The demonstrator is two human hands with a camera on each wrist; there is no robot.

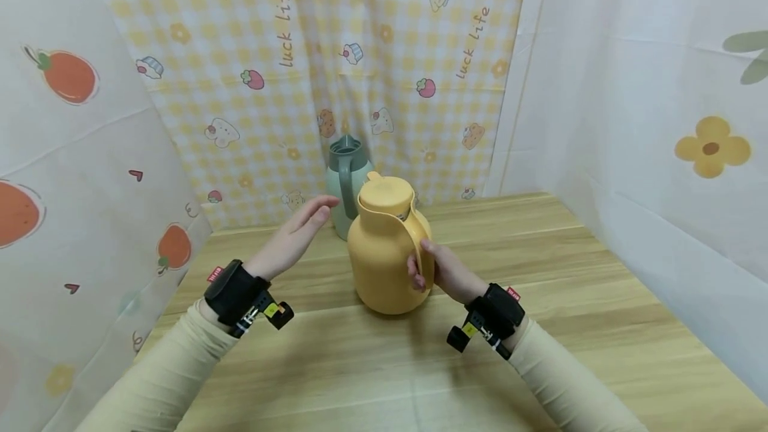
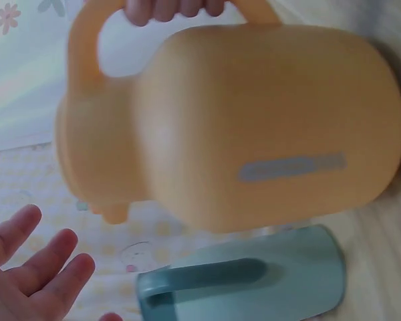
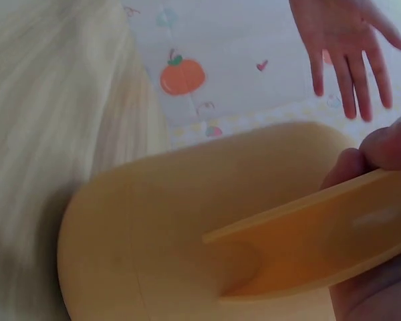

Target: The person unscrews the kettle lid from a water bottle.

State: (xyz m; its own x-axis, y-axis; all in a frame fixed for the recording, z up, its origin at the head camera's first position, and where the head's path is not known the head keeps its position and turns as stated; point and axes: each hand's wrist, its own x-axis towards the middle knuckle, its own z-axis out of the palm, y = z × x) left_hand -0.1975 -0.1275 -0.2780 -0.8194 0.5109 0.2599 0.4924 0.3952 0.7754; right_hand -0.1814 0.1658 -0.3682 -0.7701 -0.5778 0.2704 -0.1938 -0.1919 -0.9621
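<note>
"Yellow, smooth and rounded, with a matt look like plastic: that's the jug. Where is it?"

"Upright at the bench; I can't tell whether its base rests fully on the wood grain. The green jug is behind it, slightly left."

"And the hands?"

"The right hand grips the handle, fingers wrapped through the loop. The left hand is held wide, fingers spread, left of the jug and touching nothing."

"What could go wrong?"

"A knock, I'd say. If the jug swung back, its belly could bump the green jug. I can't tell whether they touch now."

"Could it slip?"

"Possibly. One hand on one side leaves the body free to tip or twist, more so if it's full, and I can't see inside. A loose lid would make that worse."

"Is the handle shaped to help?"

"It's a broad curved strip, hollowed like a channel on its outer face. Its slick finish might offer little bite. Behind the jug, the curtain is soft, creased cloth, checked yellow and white."
</note>
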